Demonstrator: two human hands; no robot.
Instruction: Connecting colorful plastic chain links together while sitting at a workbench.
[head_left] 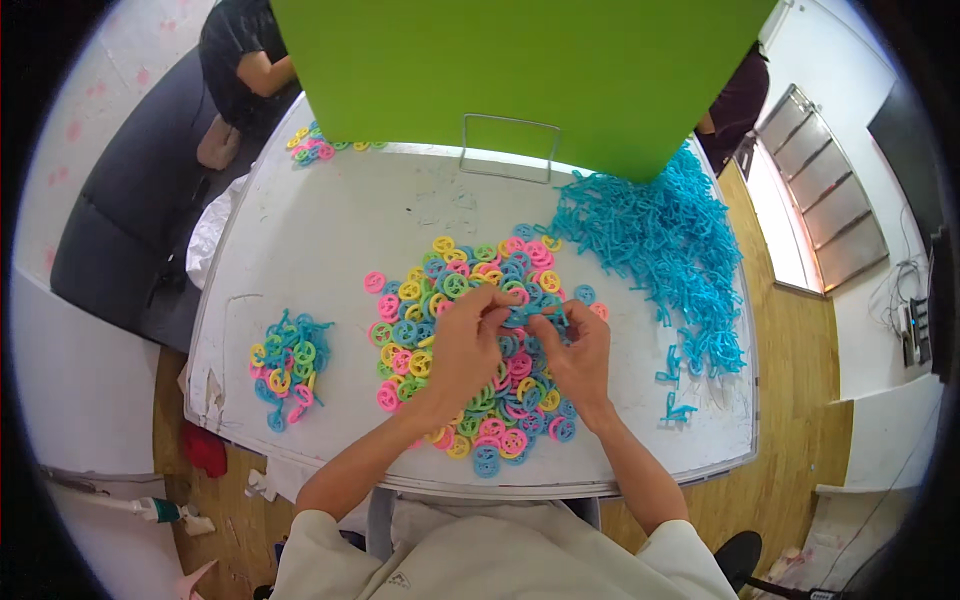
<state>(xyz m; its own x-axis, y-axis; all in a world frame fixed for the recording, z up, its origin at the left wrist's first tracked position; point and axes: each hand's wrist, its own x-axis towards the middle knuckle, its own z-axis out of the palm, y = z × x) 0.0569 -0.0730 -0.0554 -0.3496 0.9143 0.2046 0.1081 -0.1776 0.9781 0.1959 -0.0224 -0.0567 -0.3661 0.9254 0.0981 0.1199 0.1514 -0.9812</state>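
My left hand (468, 340) and my right hand (577, 352) meet over a heap of small plastic wheels (402, 362) in pink, yellow, green and blue. Both are closed in a pinch, thumbs and fingers close together. Between the fingertips is a small teal-blue plastic piece (520, 316); the fingers partly cover it, so its full shape is hidden. Whether a wheel is joined to it I cannot tell. To the left lies a smaller pile of wheels with teal pieces among them (304, 350).
A large heap of teal stick-like plastic pieces (655, 225) covers the table's right side, a few strays (677, 409) nearer me. A green panel (520, 80) with a wire frame (510, 180) before it stands at the back. Other people (245, 55) sit beyond the table (330, 215).
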